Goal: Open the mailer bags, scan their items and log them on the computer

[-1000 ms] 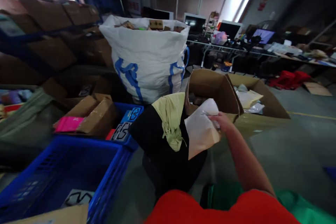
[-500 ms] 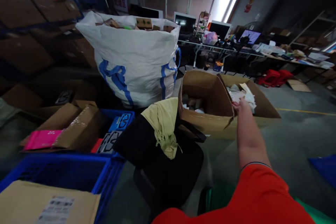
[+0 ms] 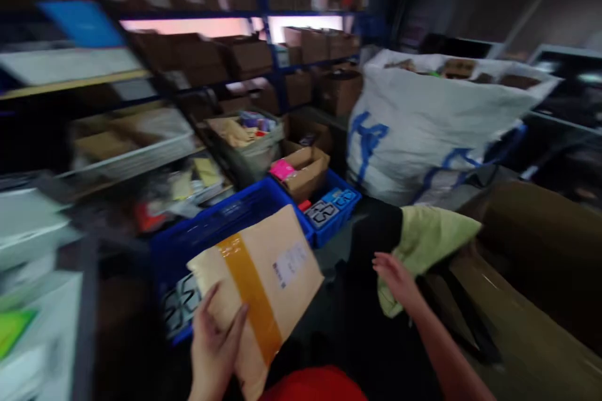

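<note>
A tan padded envelope point(image 3: 263, 263) with a strip of orange-brown tape and a white label is gripped along its near left edge by my left hand point(image 3: 214, 338). The envelope is tilted over a blue crate point(image 3: 226, 216). My right hand point(image 3: 392, 272) holds nothing, its fingers stretched out and slightly blurred. It hovers in front of a pale yellow-green cloth point(image 3: 433, 232) draped over a black chair point(image 3: 371, 250); whether they touch I cannot tell.
A second blue crate point(image 3: 345, 216) holds flat printed packs and an open carton point(image 3: 305, 178). Behind the chair stands a big white sack point(image 3: 423, 119). Shelves with cardboard boxes point(image 3: 244, 56) line the back left. A large carton point(image 3: 531, 288) is at right.
My view has swung left. My right hand has left the carton with pale wrappings and come back empty. My left hand has come into view, holding the envelope.
</note>
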`<action>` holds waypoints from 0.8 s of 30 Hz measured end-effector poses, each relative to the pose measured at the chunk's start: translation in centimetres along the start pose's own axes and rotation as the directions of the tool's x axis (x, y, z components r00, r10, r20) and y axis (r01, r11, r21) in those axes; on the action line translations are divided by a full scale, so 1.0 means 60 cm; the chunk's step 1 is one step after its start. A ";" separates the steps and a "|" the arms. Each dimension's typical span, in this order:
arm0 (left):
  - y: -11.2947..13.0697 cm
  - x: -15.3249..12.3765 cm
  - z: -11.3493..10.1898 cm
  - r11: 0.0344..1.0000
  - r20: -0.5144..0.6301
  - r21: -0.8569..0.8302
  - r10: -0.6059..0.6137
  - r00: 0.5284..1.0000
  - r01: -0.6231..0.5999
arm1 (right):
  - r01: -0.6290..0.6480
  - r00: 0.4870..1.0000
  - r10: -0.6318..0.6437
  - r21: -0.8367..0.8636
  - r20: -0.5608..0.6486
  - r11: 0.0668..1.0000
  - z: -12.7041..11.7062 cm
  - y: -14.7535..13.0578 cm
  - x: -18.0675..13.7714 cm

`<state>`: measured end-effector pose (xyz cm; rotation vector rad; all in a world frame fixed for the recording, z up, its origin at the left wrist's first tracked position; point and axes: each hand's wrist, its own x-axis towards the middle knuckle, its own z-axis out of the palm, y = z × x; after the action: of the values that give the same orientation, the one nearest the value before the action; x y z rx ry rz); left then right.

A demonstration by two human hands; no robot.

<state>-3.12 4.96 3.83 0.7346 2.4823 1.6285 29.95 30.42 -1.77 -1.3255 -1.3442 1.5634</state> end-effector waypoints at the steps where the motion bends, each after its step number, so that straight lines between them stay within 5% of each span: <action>1: -0.013 0.004 -0.006 0.998 -0.004 -0.051 -0.036 0.999 0.036 | -0.014 0.996 0.018 -0.035 0.092 0.999 0.067 0.022 -0.006; 5: -0.056 0.026 -0.043 0.965 -0.004 -0.221 -0.143 0.990 0.138 | -0.018 0.917 0.051 -0.087 0.396 0.996 0.290 0.078 -0.027; 8: -0.096 0.053 -0.096 0.946 -0.035 -0.287 -0.167 0.985 0.151 | -0.003 0.862 0.064 -0.121 0.503 0.993 0.404 0.068 -0.028; 12: -0.168 0.092 -0.167 0.962 -0.065 -0.231 -0.166 0.984 0.147 | 0.018 0.810 0.069 -0.143 0.582 0.990 0.505 0.028 -0.022; 16: -0.240 0.110 -0.192 0.952 -0.048 -0.094 -0.296 0.954 0.291 | 0.001 0.736 0.160 -0.238 0.658 0.971 0.563 0.016 -0.006; 20: -0.315 0.114 -0.176 0.868 -0.021 -0.076 -0.493 0.870 0.490 | -0.042 0.843 0.220 -0.347 0.492 0.937 0.571 0.018 0.074; 24: -0.368 0.124 -0.157 0.862 -0.158 0.096 -0.481 0.862 0.498 | -0.016 0.993 0.041 -0.223 0.112 0.975 0.562 -0.025 0.250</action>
<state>-20.35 -6.80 -10.18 -0.0194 2.5905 1.3622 -6.39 35.49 -5.93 -1.4095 -1.6173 1.5656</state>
